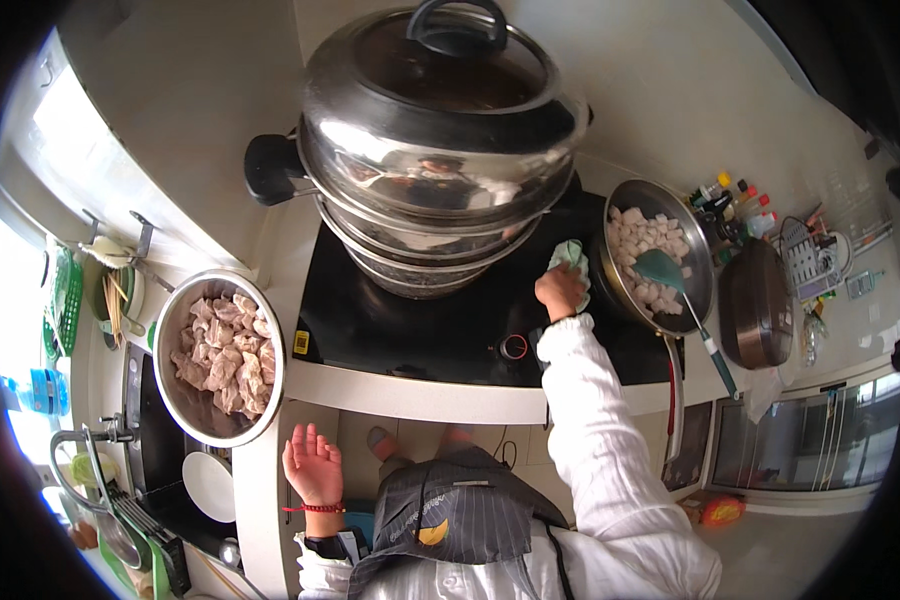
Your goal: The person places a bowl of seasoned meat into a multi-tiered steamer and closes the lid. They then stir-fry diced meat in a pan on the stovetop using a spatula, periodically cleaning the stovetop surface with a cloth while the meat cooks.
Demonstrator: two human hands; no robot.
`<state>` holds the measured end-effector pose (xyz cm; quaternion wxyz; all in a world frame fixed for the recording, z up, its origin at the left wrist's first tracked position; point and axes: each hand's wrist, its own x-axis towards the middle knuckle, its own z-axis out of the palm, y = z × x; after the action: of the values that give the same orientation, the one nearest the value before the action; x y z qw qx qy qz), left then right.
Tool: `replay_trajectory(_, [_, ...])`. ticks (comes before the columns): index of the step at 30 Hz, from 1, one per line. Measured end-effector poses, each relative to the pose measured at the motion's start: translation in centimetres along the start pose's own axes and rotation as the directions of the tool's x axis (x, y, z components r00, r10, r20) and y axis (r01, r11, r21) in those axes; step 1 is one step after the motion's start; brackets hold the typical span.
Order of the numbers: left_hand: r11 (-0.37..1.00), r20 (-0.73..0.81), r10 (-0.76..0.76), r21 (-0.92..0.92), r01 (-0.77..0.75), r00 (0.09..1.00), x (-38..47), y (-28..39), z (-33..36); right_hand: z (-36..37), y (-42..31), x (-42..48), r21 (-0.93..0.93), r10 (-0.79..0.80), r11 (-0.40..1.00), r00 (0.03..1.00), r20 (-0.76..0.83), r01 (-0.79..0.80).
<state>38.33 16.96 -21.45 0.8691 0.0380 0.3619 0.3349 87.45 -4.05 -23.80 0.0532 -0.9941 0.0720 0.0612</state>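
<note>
My right hand presses a pale green cloth against the black glass cooktop. Just right of it, a frying pan holds diced pale meat and a green spatula, whose handle leans over the rim. Left of the cloth rises a tall stainless steel steamer pot under a domed lid with a glass window. Palm up and fingers apart, my left hand holds nothing in front of the counter edge. Nearest to it stands a steel bowl of pale meat chunks.
The sink at left contains a white bowl, beside a faucet. Right of the pan are several bottles, a dark brown lidded vessel and a utensil rack. The pan handle juts past the counter's front edge.
</note>
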Motion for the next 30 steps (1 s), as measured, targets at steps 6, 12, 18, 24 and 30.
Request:
replay_trajectory(6, [1.000, 0.035, 0.002, -0.004, -0.002, 0.999, -1.6, 0.2, -0.7, 3.2, -3.8, 6.5, -0.085, -0.608, 0.794, 0.790, -0.083, 0.602])
replay_trajectory(12, [0.995, 0.009, -0.086, 0.052, 0.086, 0.996, 0.5, 0.7, -0.7, 1.4, -1.4, -6.4, -0.036, -0.782, 0.594, 0.587, 0.212, 0.804])
replay_trajectory(18, [0.959, 0.080, -0.193, 0.228, 0.171, 0.978, 3.0, 0.6, 2.9, 1.0, -2.8, -21.6, -0.249, -0.814, 0.434, 0.495, 0.304, 0.866])
replay_trajectory(24, [0.767, 0.028, -0.159, 0.633, 0.105, 0.987, 3.2, 2.1, 2.9, 3.1, -11.6, -27.3, 0.039, -0.923, 0.382, 0.383, -0.041, 0.923])
replay_trajectory(30, [0.365, 0.295, -0.136, 0.903, -0.229, 0.946, 4.9, 1.9, 2.7, 4.8, -20.7, -28.8, 0.182, -0.908, 0.378, 0.402, -0.118, 0.908])
